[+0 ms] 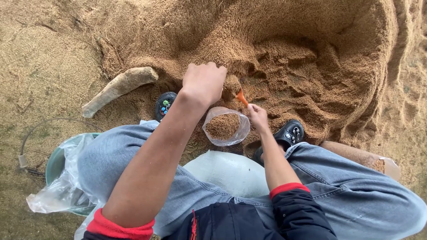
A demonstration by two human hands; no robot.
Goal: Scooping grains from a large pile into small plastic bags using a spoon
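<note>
Left hand (203,82) fisted knuckles-up on an orange scoop (240,96) heaped with sawdust (284,66) at the pile's foot, clear plastic bag (223,127) between the feet roughly half full with room left, right hand (258,116) pinching its rim open, fingers closed on it.

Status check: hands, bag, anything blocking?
Left hand closed on orange scoop, loaded. Right hand pinching rim of clear bag, part-filled with sawdust. Nothing blocking.
</note>
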